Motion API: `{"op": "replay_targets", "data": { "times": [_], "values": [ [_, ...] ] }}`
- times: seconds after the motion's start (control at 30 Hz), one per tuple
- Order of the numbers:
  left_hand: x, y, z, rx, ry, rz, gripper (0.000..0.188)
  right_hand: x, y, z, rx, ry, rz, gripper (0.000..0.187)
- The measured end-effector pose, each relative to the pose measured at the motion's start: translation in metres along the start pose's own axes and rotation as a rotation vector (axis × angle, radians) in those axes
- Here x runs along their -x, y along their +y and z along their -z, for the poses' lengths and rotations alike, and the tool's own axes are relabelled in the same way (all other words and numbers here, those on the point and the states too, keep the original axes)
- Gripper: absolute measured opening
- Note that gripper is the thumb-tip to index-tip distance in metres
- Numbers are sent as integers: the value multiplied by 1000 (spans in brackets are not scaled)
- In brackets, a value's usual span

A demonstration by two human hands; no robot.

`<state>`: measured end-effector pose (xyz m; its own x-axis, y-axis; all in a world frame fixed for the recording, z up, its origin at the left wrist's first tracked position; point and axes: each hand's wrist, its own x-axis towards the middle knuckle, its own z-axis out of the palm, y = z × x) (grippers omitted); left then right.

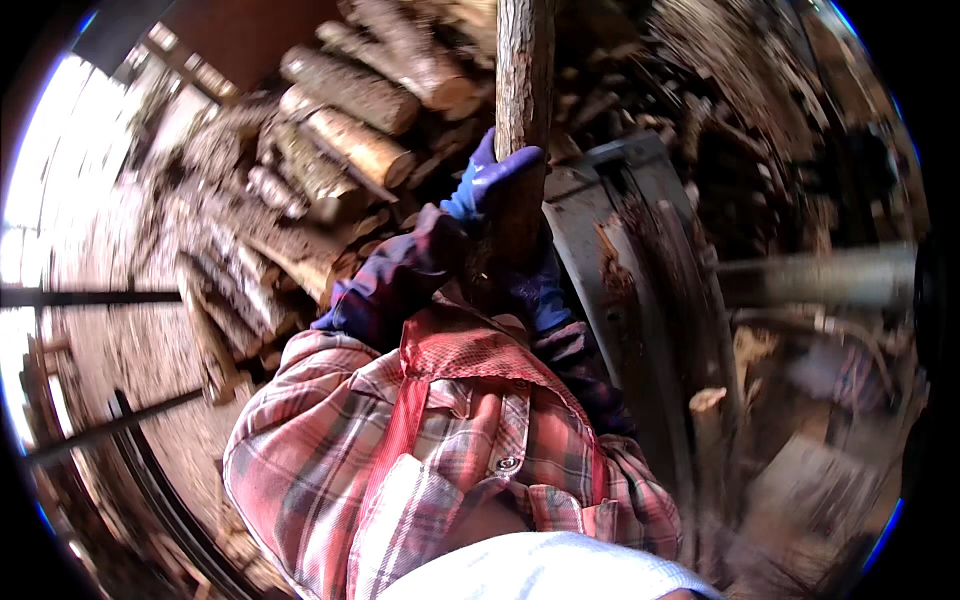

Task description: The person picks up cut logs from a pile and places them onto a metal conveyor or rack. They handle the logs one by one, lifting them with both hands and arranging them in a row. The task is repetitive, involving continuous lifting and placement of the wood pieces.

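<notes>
A long, bark-covered log stands on end in front of my chest, running up past the top of the view. Its lower end is dark and shaded near my apron. My left hand, in a blue-purple glove, grips the log's left side, with the thumb laid across the bark. Lower down, on the log's right side, is my right hand in a matching glove. It holds the log near its lower end; its fingers are partly behind the wood and in shadow.
A pile of cut logs lies ahead and to the left. Close on my right stands a grey metal trough with bark scraps and wood in it. A horizontal pipe-like bar lies farther right. Dark metal bars cross the left side.
</notes>
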<state>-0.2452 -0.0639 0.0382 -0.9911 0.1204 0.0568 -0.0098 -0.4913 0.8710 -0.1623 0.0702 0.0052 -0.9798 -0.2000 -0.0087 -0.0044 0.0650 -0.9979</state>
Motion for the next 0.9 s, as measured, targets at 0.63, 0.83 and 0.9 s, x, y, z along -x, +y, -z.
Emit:
{"op": "replay_targets", "data": {
  "times": [0.63,0.83,0.9],
  "values": [
    [-24,-35,-318,-604,-1439,-858,56,192,-89,155,-3,1052,494,72],
    [19,-193,-332,-1260,-1721,-988,78,234,-12,106,-183,1292,-2,65],
    [31,-207,-327,-1306,-1612,-1038,70,232,4,117,639,1261,149,62]
  ]
}}
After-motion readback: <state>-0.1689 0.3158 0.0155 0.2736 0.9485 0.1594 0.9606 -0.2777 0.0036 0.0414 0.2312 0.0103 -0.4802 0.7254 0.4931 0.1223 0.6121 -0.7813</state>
